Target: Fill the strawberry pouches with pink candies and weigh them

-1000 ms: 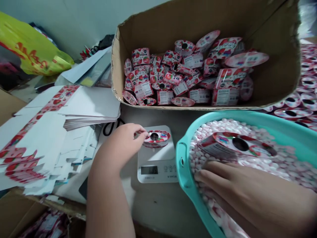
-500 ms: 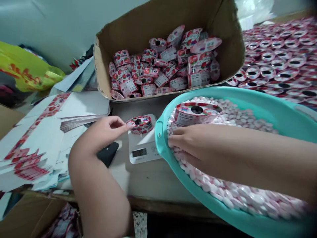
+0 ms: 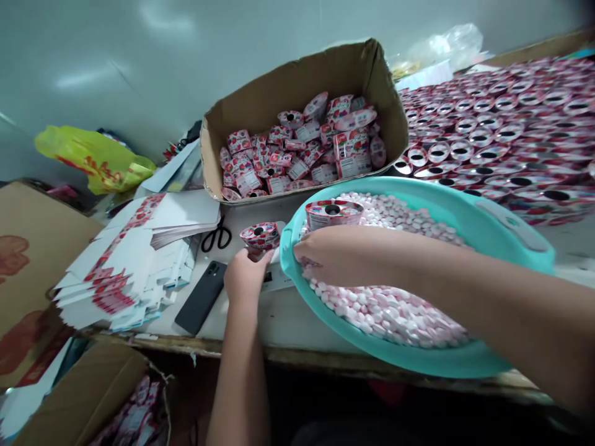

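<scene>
My left hand (image 3: 246,275) is at the front of a white digital scale (image 3: 281,282), its thumb and fingers closed around the lower edge of a small oval strawberry-print box (image 3: 259,235). That box has a dark round hole on top; my fingertips are partly hidden. My right hand (image 3: 320,254) reaches into a turquoise basin (image 3: 372,356), its curled fingers down among pale pink and white tablet candies (image 3: 395,310). A second strawberry-print box (image 3: 334,214) rests on the candies just behind my right hand.
A cardboard box (image 3: 302,87) full of printed boxes stands behind. Many more boxes (image 3: 483,136) cover the right. To the left lie a black phone (image 3: 201,300), scissors (image 3: 216,236) and stacked flat cartons (image 3: 125,266). A yellow bag (image 3: 97,161) sits further back.
My left hand has moved from the left side of the box on the scale to its front. My right hand stays among the candies. The view has shifted, showing the phone and scissors more fully.
</scene>
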A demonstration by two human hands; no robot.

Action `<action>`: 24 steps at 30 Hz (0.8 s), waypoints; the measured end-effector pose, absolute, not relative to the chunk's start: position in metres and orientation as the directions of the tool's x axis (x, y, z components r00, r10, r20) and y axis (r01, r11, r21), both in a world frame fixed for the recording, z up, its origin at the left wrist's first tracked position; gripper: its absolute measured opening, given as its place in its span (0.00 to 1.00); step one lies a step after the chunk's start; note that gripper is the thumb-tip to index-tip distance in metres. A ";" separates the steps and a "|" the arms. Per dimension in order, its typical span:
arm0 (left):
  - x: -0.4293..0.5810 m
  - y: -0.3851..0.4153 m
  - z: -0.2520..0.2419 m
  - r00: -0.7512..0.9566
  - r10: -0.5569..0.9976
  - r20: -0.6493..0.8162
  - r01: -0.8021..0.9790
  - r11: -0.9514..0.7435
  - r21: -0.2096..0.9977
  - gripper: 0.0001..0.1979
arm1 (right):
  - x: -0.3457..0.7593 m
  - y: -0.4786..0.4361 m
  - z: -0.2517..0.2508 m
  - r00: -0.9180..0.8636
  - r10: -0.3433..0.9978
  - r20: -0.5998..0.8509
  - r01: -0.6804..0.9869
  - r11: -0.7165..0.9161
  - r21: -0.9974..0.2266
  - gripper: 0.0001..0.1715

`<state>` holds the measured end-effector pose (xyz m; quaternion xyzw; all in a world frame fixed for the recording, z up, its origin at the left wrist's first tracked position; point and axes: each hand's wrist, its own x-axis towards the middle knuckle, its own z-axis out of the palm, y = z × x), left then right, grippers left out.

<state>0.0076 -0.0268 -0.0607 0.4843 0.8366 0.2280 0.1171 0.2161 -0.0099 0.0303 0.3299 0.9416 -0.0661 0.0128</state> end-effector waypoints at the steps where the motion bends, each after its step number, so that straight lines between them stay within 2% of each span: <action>1: 0.007 -0.027 -0.060 -0.502 0.864 0.026 0.751 0.421 0.508 0.16 | 0.217 -0.012 0.032 -0.786 0.614 -0.075 0.618 0.775 -0.129 0.09; 7: 0.001 -0.038 -0.061 -0.492 0.865 0.096 0.749 0.365 0.553 0.09 | 0.221 -0.018 0.046 -0.813 0.557 -0.169 0.580 0.800 -0.152 0.11; 12: 0.001 -0.043 -0.049 -0.531 0.796 0.293 0.729 0.252 0.636 0.20 | 0.222 -0.018 0.052 -0.815 0.538 -0.214 0.573 0.801 -0.170 0.15; 14: 0.002 -0.037 -0.037 -0.493 0.778 0.390 0.752 0.156 0.641 0.21 | 0.221 -0.018 0.053 -0.816 0.533 -0.222 0.571 0.803 -0.171 0.15; 18: 0.001 -0.015 -0.008 -0.291 0.838 0.462 0.881 0.045 0.472 0.16 | 0.220 -0.016 0.051 -0.814 0.531 -0.234 0.571 0.806 -0.158 0.15; 22: -0.011 0.010 0.011 -0.055 0.958 0.281 0.968 -0.019 0.251 0.10 | 0.223 -0.011 0.052 -0.816 0.520 -0.250 0.567 0.804 -0.178 0.14; 24: -0.020 0.017 0.011 0.009 0.965 0.263 0.979 -0.062 0.194 0.11 | 0.225 -0.009 0.053 -0.808 0.517 -0.280 0.578 0.789 -0.209 0.14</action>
